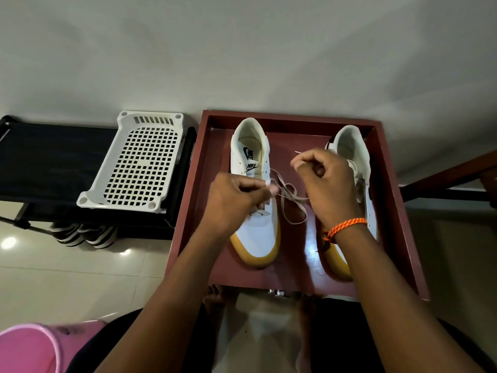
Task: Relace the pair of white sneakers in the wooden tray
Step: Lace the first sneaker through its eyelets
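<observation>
Lacing of the left sneaker (255,168) in progress, both sneakers toe-toward-person in the wooden tray (398,200).

The left hand (234,200) pinches the lace (291,197) at the eyelets; the right hand (322,179) pinches the free end, tip raised. A slack loop lies between the shoes. Judged next: feed the tip through the next eyelet and draw out the slack. The right sneaker (352,146) awaits.

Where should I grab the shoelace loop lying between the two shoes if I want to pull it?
Probably pinch the lace at the flat loop's low end, on the tray floor between the left sneaker and right sneaker. Come straight down from above: that stretch lies free, while the left hand and right hand already pinch the upper strands.
</observation>
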The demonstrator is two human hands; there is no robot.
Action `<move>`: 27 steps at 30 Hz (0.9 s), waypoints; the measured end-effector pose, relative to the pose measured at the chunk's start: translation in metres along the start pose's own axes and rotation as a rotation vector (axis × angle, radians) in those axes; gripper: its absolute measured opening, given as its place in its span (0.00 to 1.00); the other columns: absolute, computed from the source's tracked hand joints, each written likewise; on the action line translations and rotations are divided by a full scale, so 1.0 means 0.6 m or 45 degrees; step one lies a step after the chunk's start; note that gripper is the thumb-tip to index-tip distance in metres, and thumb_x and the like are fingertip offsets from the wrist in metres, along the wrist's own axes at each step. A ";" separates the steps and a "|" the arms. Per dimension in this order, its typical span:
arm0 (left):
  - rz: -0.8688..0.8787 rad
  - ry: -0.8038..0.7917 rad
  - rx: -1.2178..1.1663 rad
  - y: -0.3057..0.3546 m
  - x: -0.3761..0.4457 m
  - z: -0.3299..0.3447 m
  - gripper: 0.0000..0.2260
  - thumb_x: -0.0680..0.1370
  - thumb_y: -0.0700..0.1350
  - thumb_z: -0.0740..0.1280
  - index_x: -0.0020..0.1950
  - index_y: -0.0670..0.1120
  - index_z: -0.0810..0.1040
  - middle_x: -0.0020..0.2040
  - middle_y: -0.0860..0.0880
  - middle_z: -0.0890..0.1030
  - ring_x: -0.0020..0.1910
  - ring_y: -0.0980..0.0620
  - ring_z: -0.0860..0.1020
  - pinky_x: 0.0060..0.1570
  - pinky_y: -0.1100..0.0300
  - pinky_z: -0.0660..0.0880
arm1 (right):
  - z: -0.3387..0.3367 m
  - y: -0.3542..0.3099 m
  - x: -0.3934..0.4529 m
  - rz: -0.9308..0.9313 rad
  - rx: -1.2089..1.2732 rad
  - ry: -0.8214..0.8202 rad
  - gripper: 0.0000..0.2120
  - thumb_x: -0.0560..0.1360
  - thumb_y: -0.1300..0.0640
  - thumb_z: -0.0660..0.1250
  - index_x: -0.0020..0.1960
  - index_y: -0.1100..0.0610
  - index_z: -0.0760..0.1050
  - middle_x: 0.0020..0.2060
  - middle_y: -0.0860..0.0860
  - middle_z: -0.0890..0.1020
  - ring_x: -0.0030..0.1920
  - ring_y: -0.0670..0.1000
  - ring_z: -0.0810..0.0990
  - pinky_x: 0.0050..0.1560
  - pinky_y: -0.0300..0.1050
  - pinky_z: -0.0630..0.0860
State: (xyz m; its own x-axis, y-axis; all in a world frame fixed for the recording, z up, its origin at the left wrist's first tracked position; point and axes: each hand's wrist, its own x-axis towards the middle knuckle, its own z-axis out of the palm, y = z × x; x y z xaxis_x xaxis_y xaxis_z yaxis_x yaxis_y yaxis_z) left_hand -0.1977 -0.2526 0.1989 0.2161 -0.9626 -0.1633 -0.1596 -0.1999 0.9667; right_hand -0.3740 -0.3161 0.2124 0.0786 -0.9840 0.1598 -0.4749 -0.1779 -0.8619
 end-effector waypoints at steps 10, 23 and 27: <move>-0.101 0.081 -0.483 0.013 0.005 -0.028 0.09 0.78 0.44 0.76 0.55 0.42 0.90 0.36 0.40 0.78 0.32 0.54 0.70 0.33 0.65 0.66 | 0.050 -0.020 -0.040 0.009 0.249 -0.660 0.08 0.82 0.54 0.69 0.50 0.55 0.85 0.37 0.58 0.85 0.37 0.59 0.83 0.43 0.56 0.81; -0.091 0.078 -0.428 0.017 0.003 -0.024 0.09 0.79 0.42 0.76 0.55 0.37 0.88 0.28 0.51 0.76 0.28 0.58 0.68 0.29 0.68 0.67 | 0.006 -0.031 -0.019 0.280 0.443 -0.762 0.11 0.83 0.62 0.67 0.62 0.52 0.82 0.24 0.51 0.71 0.23 0.44 0.65 0.24 0.36 0.62; -0.074 0.060 -0.373 0.018 0.002 -0.022 0.09 0.78 0.41 0.76 0.54 0.37 0.89 0.28 0.51 0.77 0.28 0.56 0.67 0.29 0.68 0.66 | 0.020 -0.023 -0.022 0.244 0.420 -0.758 0.08 0.84 0.65 0.65 0.51 0.67 0.82 0.22 0.45 0.70 0.22 0.44 0.64 0.24 0.36 0.62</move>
State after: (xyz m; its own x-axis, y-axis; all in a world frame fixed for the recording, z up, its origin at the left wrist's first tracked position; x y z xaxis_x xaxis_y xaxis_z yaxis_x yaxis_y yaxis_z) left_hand -0.1866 -0.2534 0.2120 0.2624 -0.9401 -0.2176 0.1374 -0.1869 0.9727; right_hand -0.3580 -0.3009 0.2162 0.5312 -0.8186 -0.2184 -0.2455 0.0980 -0.9644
